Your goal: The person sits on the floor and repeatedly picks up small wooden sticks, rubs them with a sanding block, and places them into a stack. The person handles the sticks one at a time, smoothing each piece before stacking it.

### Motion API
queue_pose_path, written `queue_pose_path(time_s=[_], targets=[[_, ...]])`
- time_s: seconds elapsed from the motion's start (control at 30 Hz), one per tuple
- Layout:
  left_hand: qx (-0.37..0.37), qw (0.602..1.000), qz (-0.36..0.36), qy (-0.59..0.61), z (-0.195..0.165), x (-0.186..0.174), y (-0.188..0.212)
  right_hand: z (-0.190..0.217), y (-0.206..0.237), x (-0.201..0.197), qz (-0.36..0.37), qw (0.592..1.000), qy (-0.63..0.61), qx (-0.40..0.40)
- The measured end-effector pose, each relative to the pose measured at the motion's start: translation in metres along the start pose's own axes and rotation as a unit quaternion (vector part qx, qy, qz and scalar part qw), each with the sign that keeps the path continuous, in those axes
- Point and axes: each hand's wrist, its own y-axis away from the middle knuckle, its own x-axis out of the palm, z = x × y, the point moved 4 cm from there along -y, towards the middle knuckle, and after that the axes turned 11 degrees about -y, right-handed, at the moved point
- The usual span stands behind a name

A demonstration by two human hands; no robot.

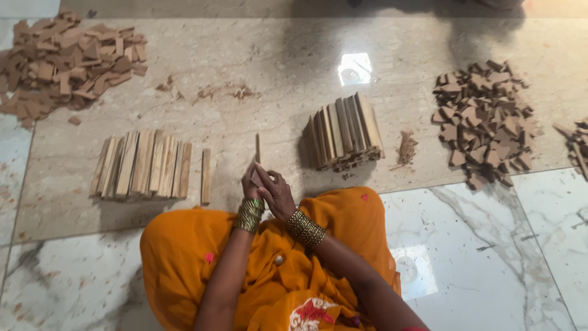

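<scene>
Both my hands meet in front of my lap over the marble floor. My left hand point(252, 187) grips a thin wooden stick point(258, 148) that points away from me. My right hand point(274, 192) rests against the left one, fingers closed around the stick's near end and a small flat piece; the exact hold is partly hidden. Both wrists wear gold bangles. A row of flat wooden slats point(142, 165) lies to the left, and a stacked bundle of slats point(345, 131) lies to the right of my hands.
A heap of small brown wood chips point(64, 59) sits far left, another heap point(484, 120) far right, with more pieces at the right edge point(577, 144). Wood dust point(407, 148) lies beside the bundle. My orange garment point(275, 263) covers my lap.
</scene>
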Motion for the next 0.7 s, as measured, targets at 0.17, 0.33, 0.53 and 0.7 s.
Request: queue_pose_path(time_s=[0.17,0.33,0.53,0.7], targets=[[-0.107,0.981,0.122,-0.106,0.014,0.05,0.023,-0.053,-0.044,-0.043,-0.134,0.967,-0.196,0.091],[0.082,0.861,0.236,-0.442,-0.014,0.062,0.038,-0.094,-0.033,-0.107,-0.141,0.951,-0.176,0.213],[0.088,0.71,0.167,-0.678,-0.016,0.05,0.038,-0.051,-0.026,-0.09,-0.039,0.992,0.08,0.091],[0.158,0.75,0.072,-0.639,-0.018,0.035,0.036,-0.012,-0.024,-0.066,-0.045,0.966,0.219,0.129]])
